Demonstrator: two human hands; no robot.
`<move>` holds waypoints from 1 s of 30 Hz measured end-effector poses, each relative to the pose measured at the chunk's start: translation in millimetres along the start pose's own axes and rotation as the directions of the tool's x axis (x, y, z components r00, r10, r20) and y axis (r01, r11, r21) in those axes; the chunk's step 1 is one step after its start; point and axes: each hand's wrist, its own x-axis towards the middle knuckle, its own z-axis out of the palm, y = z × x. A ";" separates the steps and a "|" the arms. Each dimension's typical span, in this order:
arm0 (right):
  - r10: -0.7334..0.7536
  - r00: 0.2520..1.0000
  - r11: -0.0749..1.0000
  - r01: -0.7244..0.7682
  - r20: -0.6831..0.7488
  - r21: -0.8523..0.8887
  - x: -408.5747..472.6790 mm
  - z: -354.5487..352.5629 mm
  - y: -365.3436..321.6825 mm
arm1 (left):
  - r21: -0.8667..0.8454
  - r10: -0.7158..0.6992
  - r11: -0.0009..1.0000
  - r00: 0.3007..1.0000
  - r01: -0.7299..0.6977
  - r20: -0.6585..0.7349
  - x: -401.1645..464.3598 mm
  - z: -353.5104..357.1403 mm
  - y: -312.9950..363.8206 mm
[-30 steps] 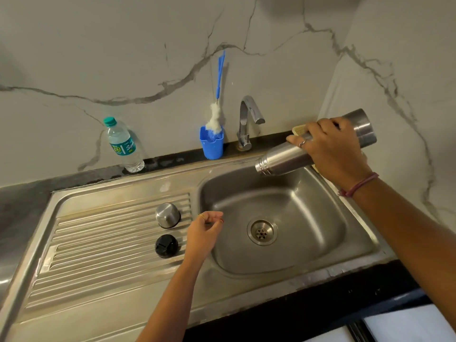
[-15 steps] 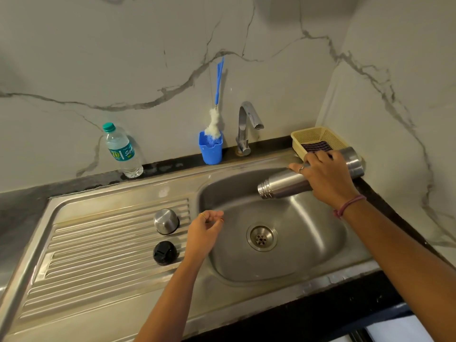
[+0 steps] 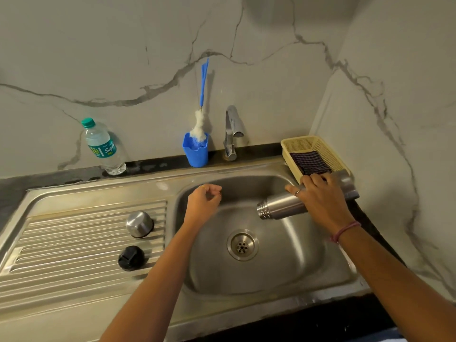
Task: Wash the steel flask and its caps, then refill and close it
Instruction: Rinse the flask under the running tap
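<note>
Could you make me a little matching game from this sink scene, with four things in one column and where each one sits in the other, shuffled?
Things:
1. steel flask
2. black cap
3. bottle brush
4. checked cloth

Places:
A. standing in the blue cup by the tap
B. lying in the yellow basket
C. held on its side over the sink basin by the right hand
D. resting on the ribbed drainboard, nearer the front edge than the steel cap

Pairs: 1-C, 2-D, 3-A, 4-B
</note>
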 end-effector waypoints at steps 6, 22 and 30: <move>-0.062 0.995 0.998 0.063 -0.078 0.003 11.4 13.6 10.5 | 0.086 0.063 0.994 0.997 -0.060 -0.037 39.6 8.2 23.1; 0.347 0.868 0.387 -0.477 0.355 0.789 41.5 51.2 -10.6 | 0.563 0.281 0.743 0.932 -0.362 0.228 130.9 33.5 56.5; 0.378 0.808 0.048 -0.506 0.453 0.861 40.1 77.6 -30.1 | 0.654 0.257 0.649 0.921 -0.389 0.293 151.0 41.9 61.0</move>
